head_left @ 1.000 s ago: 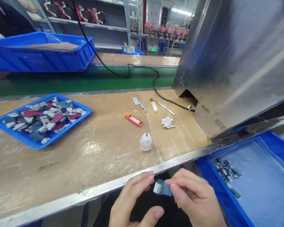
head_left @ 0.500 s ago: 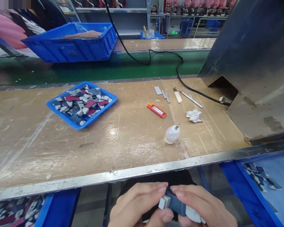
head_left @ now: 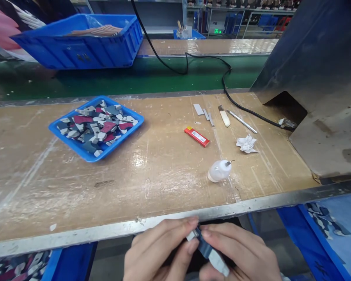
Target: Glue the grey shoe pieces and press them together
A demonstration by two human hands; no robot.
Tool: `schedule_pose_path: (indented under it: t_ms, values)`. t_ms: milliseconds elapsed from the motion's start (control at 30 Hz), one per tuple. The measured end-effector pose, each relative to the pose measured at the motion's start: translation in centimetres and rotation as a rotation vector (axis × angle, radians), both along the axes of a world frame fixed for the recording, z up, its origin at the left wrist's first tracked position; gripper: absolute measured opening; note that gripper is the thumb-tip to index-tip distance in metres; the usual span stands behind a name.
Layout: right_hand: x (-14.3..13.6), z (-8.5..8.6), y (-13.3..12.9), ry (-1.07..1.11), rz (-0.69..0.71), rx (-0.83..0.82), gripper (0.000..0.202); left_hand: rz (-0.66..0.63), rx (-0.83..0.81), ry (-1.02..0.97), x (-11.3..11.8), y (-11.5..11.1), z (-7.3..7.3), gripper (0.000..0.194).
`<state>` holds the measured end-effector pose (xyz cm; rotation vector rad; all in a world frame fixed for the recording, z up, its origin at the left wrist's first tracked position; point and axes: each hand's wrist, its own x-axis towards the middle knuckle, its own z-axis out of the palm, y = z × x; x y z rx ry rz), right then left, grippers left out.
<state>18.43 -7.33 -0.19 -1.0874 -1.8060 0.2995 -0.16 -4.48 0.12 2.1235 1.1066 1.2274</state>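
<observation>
Two hands together below the counter [head_left: 152,183] edge: my left hand [head_left: 155,249] and right hand [head_left: 240,253] pinch one small blue-and-white piece [head_left: 206,249] between fingertips, close for inspection. Beyond, glue bottle [head_left: 218,171], red lighter [head_left: 197,137], tray of pieces [head_left: 95,127] within reach.

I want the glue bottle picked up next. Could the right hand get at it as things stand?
Probably not at once: the right hand and left hand both pinch a small blue piece. The glue bottle itself stands unobstructed.
</observation>
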Motion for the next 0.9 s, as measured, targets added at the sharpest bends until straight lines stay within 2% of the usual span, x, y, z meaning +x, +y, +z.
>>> schedule_pose_path:
  t_ms: [67, 133, 200, 267, 433, 533, 600, 700, 800, 900]
  values:
    - [1.3, -0.2, 0.7, 0.039, -0.054, -0.06, 0.047, 0.002, 0.026, 0.028, -0.5, 1.7, -0.2, 0.023]
    - [2.7, -0.9, 1.3, 0.145, -0.232, -0.202, 0.061, -0.013, 0.055, 0.071, -0.8, 3.2, -0.4, 0.023]
    - [3.7, -1.6, 2.2, 0.211, -0.376, -0.349, 0.062, -0.057, 0.031, 0.11, -1.0, 4.1, -0.8, 0.021]
    - [4.1, -1.8, 3.6, 0.182, -0.424, -0.418, 0.065, -0.065, -0.02, 0.127, -0.9, 4.1, -1.1, 0.018]
    - [3.3, -1.9, 6.5, 0.122, -0.301, -0.49, 0.073, 0.074, -0.021, 0.166, -0.4, 2.5, -1.8, 0.029]
    - [3.0, -2.4, 6.8, 0.018, -0.289, -0.514, 0.05, 0.162, 0.039, 0.188, -0.5, 2.1, -2.1, 0.028]
    - [3.0, -2.7, 6.7, 0.003, -0.305, -0.537, 0.041, 0.196, 0.092, 0.207, -0.7, 2.3, -2.2, 0.03]
    - [3.1, -2.8, 6.1, 0.233, -0.309, -0.6, 0.05, 0.269, 0.147, 0.238, -0.8, 2.8, -2.5, 0.027]
    - [3.4, -3.1, 5.4, 0.489, -0.27, -0.573, 0.053, 0.312, 0.195, 0.246, -0.4, 3.1, -2.9, 0.016]
    - [4.2, -3.6, 4.9, 0.499, -0.233, -0.454, 0.046, 0.307, 0.256, 0.25, 0.0, 3.2, -2.9, 0.015]
